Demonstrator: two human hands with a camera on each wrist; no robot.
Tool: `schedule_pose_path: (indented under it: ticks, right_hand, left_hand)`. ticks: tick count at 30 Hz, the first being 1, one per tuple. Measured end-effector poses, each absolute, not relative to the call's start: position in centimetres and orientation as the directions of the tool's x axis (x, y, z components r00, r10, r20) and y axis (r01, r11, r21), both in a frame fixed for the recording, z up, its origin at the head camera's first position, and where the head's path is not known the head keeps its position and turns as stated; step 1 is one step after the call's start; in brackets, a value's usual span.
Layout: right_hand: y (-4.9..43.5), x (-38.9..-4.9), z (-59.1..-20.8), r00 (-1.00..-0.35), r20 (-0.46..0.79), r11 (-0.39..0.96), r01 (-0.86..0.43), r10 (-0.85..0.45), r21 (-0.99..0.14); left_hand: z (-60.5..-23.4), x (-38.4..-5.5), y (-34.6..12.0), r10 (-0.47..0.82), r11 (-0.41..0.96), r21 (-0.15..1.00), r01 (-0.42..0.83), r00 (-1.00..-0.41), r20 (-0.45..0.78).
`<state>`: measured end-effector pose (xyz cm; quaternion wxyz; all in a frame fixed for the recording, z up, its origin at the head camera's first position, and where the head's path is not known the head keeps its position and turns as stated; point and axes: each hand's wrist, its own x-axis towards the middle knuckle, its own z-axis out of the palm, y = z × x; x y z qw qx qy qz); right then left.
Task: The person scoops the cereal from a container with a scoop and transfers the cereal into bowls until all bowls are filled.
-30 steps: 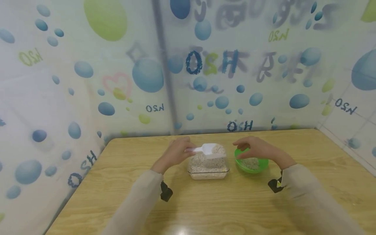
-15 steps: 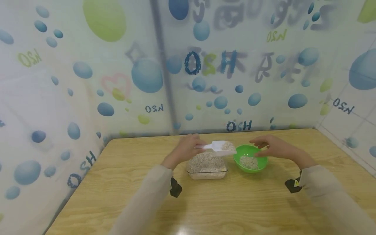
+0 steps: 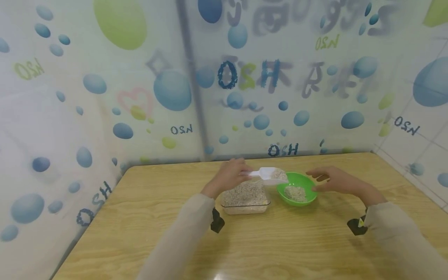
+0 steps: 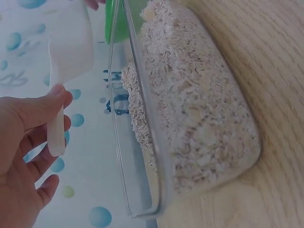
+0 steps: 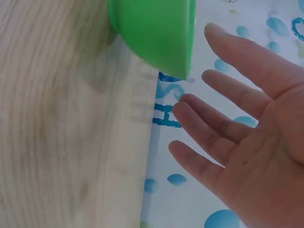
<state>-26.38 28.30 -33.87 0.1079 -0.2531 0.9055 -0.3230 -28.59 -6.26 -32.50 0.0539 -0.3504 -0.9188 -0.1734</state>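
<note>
My left hand (image 3: 229,175) grips the handle of a white scoop (image 3: 267,175), which carries a heap of pale flakes at its front end. The scoop is above the right end of a clear glass container (image 3: 245,209) full of oat-like flakes (image 4: 199,99), its tip reaching over the left rim of a green bowl (image 3: 308,200). A small pile of the same flakes (image 3: 295,192) lies in the bowl. My right hand (image 3: 337,180) hovers at the bowl's right side, holding nothing. In the right wrist view its fingers (image 5: 204,128) are spread, apart from the bowl.
Container and bowl stand side by side on a wooden table (image 3: 280,241). Behind the table's far edge hangs a pale curtain (image 3: 231,116) printed with blue and green drops. A similar curtain covers the left side.
My left hand has moved right, carrying the loaded scoop from over the container to the bowl's left rim. My right hand has moved right, from over the bowl to its right side.
</note>
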Motion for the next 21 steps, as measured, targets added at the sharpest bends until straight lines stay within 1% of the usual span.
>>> schedule_pose_path:
  ticks: [4,6,21]
  right_hand:
    - [28.7,-26.6,-34.4,-0.849,-0.052,0.651,-0.362,-0.526,-0.667]
    - [28.8,-26.6,-34.6,-0.849,-0.059,0.648,-0.355,-0.526,-0.674]
    - [29.0,-26.8,-35.2,-0.843,-0.057,0.620,-0.345,-0.535,-0.705]
  left_hand:
    - [-32.2,-28.8,-5.7,0.597,0.727,0.284,0.625,-0.780,0.190]
    - [-32.0,-28.8,-5.6,0.590,0.736,0.276,0.618,-0.786,0.186]
    - [-31.2,-28.9,-4.9,0.599,0.761,0.197,0.618,-0.787,0.150]
